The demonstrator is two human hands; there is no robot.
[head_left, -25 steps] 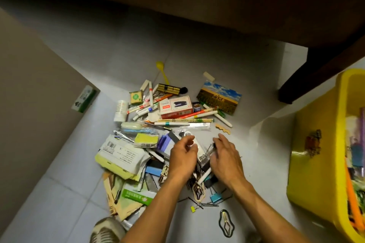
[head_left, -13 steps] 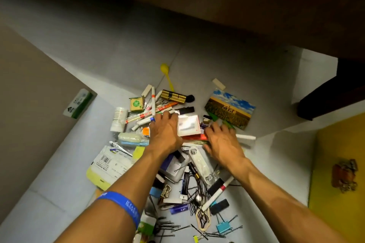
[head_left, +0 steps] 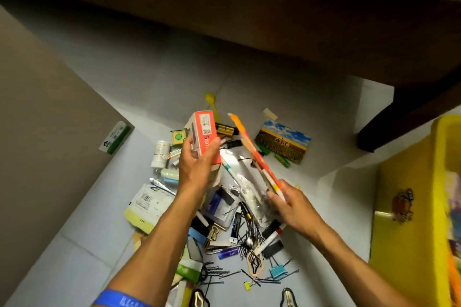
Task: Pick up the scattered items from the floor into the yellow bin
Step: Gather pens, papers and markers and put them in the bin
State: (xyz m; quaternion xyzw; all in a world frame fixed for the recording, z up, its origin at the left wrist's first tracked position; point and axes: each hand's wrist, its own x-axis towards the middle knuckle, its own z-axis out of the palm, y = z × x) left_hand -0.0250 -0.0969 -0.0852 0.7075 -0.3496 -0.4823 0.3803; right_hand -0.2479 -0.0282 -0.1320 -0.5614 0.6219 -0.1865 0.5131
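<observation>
A pile of scattered items [head_left: 232,227] covers the grey floor: pens, hairpins, binder clips, packets, a small white bottle [head_left: 159,153] and a landscape card [head_left: 283,141]. My left hand [head_left: 198,166] grips an orange and white stapler box [head_left: 203,136], lifted above the pile. My right hand [head_left: 290,203] holds a bundle of pens [head_left: 254,152], orange and red, by one end, their tips pointing up and away. The yellow bin [head_left: 409,212] stands at the right edge, with some things inside.
A dark wooden furniture leg [head_left: 409,119] stands behind the bin. A brown panel [head_left: 45,137] with a green and white box [head_left: 115,137] beside it borders the left. A yellow spoon [head_left: 212,101] lies beyond the pile.
Both hands reached forward onto the far part of the pile, then lifted. The left now holds the stapler box raised, the right holds the pens raised.
</observation>
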